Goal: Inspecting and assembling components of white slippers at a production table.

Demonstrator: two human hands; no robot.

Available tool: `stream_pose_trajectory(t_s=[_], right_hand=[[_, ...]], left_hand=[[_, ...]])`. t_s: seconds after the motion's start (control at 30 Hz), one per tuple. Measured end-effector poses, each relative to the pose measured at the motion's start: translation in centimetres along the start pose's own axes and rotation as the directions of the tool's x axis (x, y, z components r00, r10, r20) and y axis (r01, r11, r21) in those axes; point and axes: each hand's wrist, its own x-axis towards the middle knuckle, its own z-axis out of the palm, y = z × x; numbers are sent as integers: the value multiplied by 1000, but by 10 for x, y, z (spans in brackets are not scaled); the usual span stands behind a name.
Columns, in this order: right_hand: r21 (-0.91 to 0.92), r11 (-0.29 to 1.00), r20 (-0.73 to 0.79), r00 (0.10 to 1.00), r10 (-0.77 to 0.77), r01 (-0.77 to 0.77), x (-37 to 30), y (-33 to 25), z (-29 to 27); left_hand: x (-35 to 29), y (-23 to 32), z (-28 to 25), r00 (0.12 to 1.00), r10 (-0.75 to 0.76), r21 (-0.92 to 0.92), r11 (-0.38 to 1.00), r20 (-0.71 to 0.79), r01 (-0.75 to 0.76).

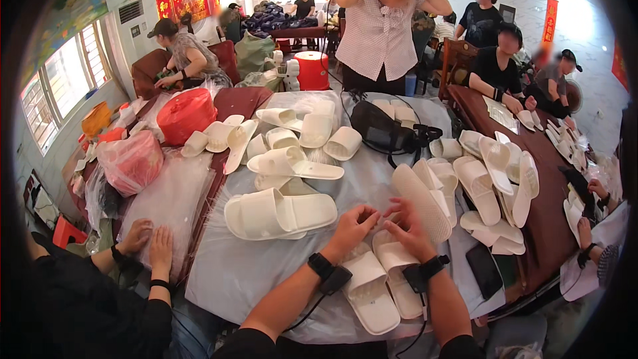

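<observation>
My left hand (353,227) is over the middle of the near table, its thumb and fingertips brought together. Anything between those fingertips is too small to make out. Close by on its right, my right hand (409,231) has bent fingers with a gap between thumb and forefinger, and I see nothing held. Under my wrists lies a pair of white slippers, one left slipper (372,296) and one right slipper (403,279) partly covered by my forearm. A tilted slipper (415,193), textured sole showing, is just beyond my right hand. Left of my hands rests a stacked slipper pair (279,214).
Loose white slippers (319,129) pile up at the table's far side, with more slippers (495,179) at right. A black mesh bag (385,126) and a dark phone-like slab (484,271) lie there too. A co-worker's hands (149,246) press clear plastic at left; another person stands opposite.
</observation>
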Motion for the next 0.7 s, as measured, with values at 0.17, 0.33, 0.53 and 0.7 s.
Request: stream_pose_trajectory(t_s=[0.17, 0.33, 0.53, 0.7], right_hand=[[-91, 996, 108, 994, 16, -6, -2, 6, -5], [-164, 985, 196, 978, 77, -45, 6, 18, -6], [3, 999, 33, 998, 52, -52, -3, 6, -4], [28, 996, 51, 995, 88, -89, 1, 5, 5]], left_hand=[[0, 5, -1, 999, -18, 68, 998, 37, 15], [1, -4, -3, 999, 32, 25, 999, 11, -32], [4, 0, 5, 999, 28, 65, 997, 30, -30], [2, -2, 1, 999, 33, 49, 998, 3, -33]])
